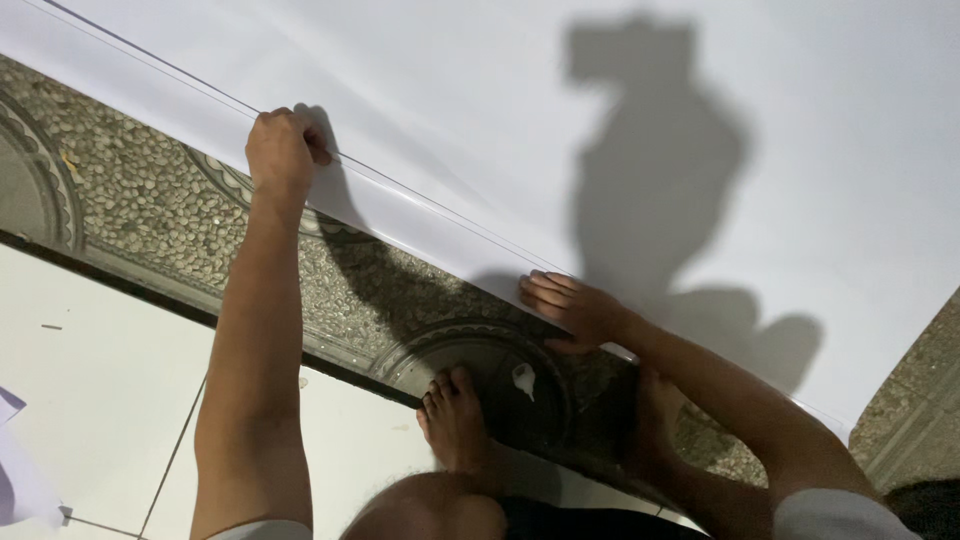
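Sheet: we have a large white sheet spread on the ground, its near edge running diagonally over the pebbled floor.
Left hand: our left hand is curled into a fist, pinching the folded edge strip far out along the hem.
Right hand: our right hand lies flat, fingers spread, pressing the same edge down nearer to us.
Step in hand: we judge we are folding the hem and holding it taut.
Next move calls for: even pressure along the crease, keeping the strip straight between both hands.
Nearby: our bare foot rests on the floor's round motif; white tiles lie to the left.
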